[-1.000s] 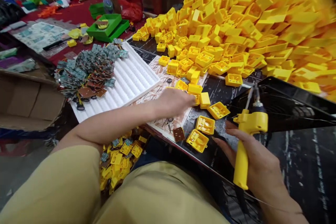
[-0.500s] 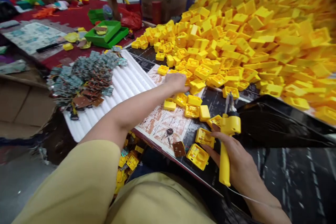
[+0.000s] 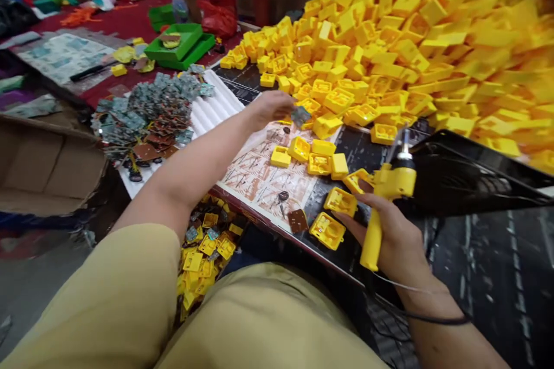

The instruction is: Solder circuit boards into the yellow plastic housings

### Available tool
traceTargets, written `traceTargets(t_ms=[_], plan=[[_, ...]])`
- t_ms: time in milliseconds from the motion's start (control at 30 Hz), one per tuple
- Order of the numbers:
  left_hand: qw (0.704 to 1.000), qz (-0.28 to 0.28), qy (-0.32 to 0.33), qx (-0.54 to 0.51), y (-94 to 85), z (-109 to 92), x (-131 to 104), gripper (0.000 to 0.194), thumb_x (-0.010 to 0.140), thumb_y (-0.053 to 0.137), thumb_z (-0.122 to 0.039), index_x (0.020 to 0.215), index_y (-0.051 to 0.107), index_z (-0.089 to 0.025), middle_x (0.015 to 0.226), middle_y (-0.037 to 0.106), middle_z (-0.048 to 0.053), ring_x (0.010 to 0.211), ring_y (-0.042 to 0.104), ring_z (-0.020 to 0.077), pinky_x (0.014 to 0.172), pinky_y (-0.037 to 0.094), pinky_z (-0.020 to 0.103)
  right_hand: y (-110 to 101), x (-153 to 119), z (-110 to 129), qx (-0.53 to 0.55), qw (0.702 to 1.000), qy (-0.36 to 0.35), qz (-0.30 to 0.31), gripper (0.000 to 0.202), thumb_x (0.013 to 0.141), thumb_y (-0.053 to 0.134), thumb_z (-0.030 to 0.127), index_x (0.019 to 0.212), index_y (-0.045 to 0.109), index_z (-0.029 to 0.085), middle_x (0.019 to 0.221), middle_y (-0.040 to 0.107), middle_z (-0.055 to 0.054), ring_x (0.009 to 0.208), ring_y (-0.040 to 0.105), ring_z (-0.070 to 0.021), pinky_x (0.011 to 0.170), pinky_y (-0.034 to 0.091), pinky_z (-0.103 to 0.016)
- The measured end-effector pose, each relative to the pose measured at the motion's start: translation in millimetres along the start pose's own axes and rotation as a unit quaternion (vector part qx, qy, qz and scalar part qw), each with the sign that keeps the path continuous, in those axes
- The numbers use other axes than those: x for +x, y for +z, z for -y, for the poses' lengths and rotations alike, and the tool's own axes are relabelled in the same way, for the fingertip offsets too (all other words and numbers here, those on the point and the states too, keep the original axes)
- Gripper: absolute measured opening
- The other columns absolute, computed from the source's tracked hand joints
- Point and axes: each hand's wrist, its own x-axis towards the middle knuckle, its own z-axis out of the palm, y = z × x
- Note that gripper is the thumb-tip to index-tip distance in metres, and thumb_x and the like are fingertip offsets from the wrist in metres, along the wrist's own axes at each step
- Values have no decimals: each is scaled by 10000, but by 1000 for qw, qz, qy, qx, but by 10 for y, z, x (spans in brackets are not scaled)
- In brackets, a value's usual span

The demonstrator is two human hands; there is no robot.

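Observation:
My left hand (image 3: 274,108) reaches over the patterned sheet, its fingers pinched on a small grey-green circuit board (image 3: 300,116) beside the yellow housings. My right hand (image 3: 396,236) is wrapped round a yellow, pistol-shaped soldering gun (image 3: 372,239), whose metal tip points up. Close to the right fingertips, two open yellow housings (image 3: 328,231) lie hollow side up at the table edge. Left of them rest a brown circuit board (image 3: 298,221) and a small round black part (image 3: 283,196). Several more housings (image 3: 320,164) form a small group between my hands.
A large heap of yellow housings (image 3: 389,57) covers the back right. Clustered circuit boards (image 3: 147,104) lie on white ribbed foam (image 3: 212,106) at left. A black tray-like piece (image 3: 467,179) stands at right. Green trays (image 3: 182,43) sit behind; below the edge are filled housings (image 3: 203,265).
My left hand has risen away from the housings and drawn back slightly, with the circuit board now showing in its fingers. My right hand still holds the soldering gun, shifted slightly up and right.

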Motion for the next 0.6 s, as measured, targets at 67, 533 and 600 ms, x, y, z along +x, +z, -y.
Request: traceTargets(t_ms=[67,533,600], plan=[[990,0,-12,-139,-68,-58,-25,256,950,394,-175,1031,624,-100,1044,731,92,959,716,133,803,558,256,26,22,2,-2,1000,4,12,272,950,614,399,1116,571,188,1063,700,-86,864,702,-216,725,584,-313],[941,239,155,182,785,-336,-1039,206,863,558,-187,960,738,-162,854,755,22,785,666,134,736,470,241,-659,-122,357,28,995,90,-45,203,852,748,189,1006,628,243,870,723,44,663,677,-120,649,555,-222],[947,241,135,164,803,-331,-1038,196,859,565,-200,948,734,-153,831,746,19,738,648,124,707,458,234,-849,-199,443,37,990,131,-35,122,904,703,295,1013,651,275,782,706,65,612,662,-120,621,542,-232]])
